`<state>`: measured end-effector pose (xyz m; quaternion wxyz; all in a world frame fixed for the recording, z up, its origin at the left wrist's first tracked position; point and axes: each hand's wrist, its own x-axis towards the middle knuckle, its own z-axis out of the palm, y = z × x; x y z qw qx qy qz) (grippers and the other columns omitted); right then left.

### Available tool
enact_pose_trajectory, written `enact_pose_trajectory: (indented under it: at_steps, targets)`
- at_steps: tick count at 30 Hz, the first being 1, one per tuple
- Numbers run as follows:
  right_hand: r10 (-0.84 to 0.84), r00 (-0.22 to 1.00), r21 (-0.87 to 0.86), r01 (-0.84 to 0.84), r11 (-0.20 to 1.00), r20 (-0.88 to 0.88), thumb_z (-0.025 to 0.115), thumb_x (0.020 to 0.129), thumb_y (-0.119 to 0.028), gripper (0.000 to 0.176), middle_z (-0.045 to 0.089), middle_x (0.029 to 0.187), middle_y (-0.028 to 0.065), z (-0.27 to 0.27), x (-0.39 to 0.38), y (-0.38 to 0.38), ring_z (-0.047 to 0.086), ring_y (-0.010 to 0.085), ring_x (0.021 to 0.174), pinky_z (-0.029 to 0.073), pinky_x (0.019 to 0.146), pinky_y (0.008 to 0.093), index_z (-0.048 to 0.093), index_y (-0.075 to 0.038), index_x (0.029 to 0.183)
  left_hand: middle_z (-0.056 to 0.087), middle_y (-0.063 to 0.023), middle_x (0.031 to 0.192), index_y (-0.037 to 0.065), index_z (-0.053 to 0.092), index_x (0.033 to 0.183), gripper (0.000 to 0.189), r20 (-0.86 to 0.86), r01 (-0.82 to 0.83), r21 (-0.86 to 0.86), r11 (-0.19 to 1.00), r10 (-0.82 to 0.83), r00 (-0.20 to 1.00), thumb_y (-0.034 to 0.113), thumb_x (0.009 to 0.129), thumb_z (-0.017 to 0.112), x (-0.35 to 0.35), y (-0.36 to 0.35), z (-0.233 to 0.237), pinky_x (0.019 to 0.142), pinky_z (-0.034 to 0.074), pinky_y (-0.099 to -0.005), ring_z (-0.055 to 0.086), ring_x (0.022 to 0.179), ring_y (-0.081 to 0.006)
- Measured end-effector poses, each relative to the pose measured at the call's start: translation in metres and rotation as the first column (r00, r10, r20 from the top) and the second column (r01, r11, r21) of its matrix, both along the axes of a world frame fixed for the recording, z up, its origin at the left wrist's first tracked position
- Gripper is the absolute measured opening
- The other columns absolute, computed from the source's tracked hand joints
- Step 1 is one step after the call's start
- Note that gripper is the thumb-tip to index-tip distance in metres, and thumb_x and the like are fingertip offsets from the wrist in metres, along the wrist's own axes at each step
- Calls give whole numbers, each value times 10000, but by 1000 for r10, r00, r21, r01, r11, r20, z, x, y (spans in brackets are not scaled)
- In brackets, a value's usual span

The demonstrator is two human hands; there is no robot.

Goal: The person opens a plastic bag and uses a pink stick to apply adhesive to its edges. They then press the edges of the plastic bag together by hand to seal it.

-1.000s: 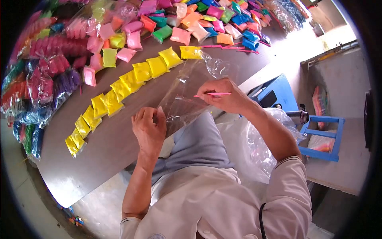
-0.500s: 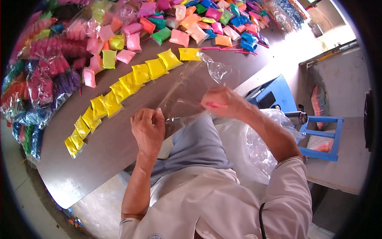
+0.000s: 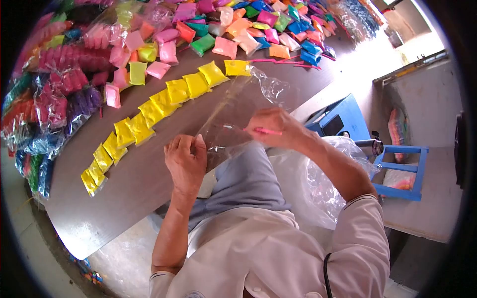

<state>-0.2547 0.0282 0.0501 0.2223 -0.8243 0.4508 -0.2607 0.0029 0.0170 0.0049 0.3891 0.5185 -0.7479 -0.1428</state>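
Observation:
A large clear plastic bag [image 3: 233, 107] spreads over the table edge in front of me, its near end above my lap. My left hand [image 3: 186, 161] is closed, thumb against fingers, on the bag's left corner. My right hand [image 3: 273, 126] is closed around a thin pink plastic stick [image 3: 268, 131], whose tip points left over the bag. Beyond the bag, a curved row of yellow packets [image 3: 164, 102] lies on the brown table [image 3: 144, 159]. The last packet in the row [image 3: 236, 67] touches the far end of the bag.
Heaped packets in many colours [image 3: 238, 32] cover the table's far side, with bagged bundles [image 3: 59, 99] at left. Pink sticks [image 3: 283, 61] lie before the heap. To my right are a blue box [image 3: 343, 116], a dark bottle [image 3: 370, 145], crumpled clear plastic [image 3: 328, 184] and a blue stool [image 3: 420, 174].
My right hand has shifted slightly left with the pink stick, which shows a little more clearly. My left hand and the yellow row stay nearly where they were.

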Motion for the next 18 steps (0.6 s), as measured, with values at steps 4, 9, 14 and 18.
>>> enact_pose_trajectory:
  at_steps: [4,9,14,18]
  targets:
    - [-27,999,100,24,995,36,697,837,-67,114,610,719,111,-15,14,0,625,302,677,489,591,397,606,-47,772,589,-81,743,58,574,753,182,1,-7,-10,1000,7,1000,112,845,722,-2,0,-1,692,425,-426,585,714,-314]
    - [-9,995,36,5,999,98,697,842,-76,88,634,744,111,-22,26,-16,643,297,691,507,614,380,637,-43,787,591,-81,744,59,583,762,167,8,-3,-23,1000,3,1000,106,835,725,0,0,-2,697,423,-423,587,714,-317]
    - [-231,959,9,233,973,165,712,849,-75,48,700,780,90,-5,6,-36,679,175,709,527,652,285,711,-29,862,567,-95,706,41,584,749,182,-45,-3,-5,1000,3,999,113,859,710,0,0,2,692,425,-413,550,671,-315]
    - [-457,858,-223,505,834,235,689,893,-61,48,708,821,60,46,-29,-33,650,93,740,515,653,249,715,-21,886,586,-79,730,59,583,742,176,-47,13,17,1000,-12,999,105,834,725,1,0,0,695,417,-417,580,701,-312]
